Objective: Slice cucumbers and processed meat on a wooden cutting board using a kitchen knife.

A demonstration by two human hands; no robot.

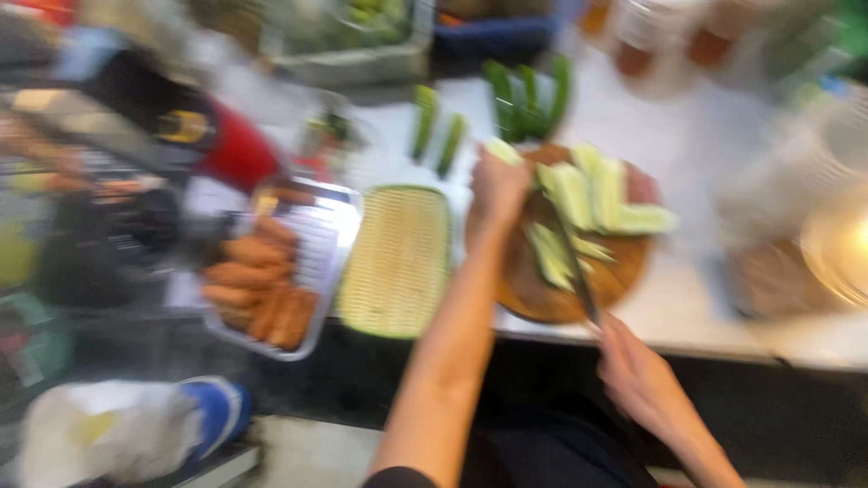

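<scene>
Two bare hands work over a round brown wooden cutting board (542, 303) that sits on a white counter (687, 307), seen from above through heavy motion blur. The left hand (497, 188) reaches forward to the board's far edge, its fingers closed around a pale green piece of cucumber (503, 150), seemingly to lift it or steady it. The right hand (637, 375) stays near the counter's front edge, fist wrapped around the handle of a long dark-bladed knife (574, 271); the blade runs diagonally up across the board, its tip among the cut pieces, a position that suits slicing.

Pale green cucumber slices (597, 194), long and flat with a moist, light flesh, lie piled on the board's far right half, and a few thinner strips (553, 255) rest beside the blade. Whole dark green cucumbers (529, 99) lie on the counter just beyond the board, within easy reach of the left hand.

Left of the board sits a rectangular green-rimmed tray with a ribbed pale yellow surface (398, 262). Further left, a shiny metal tray (330, 221) holds orange-brown fried sausage-like pieces (258, 289), stacked loosely. A stack of pale plates (836, 244) is a blur at the far right.
</scene>
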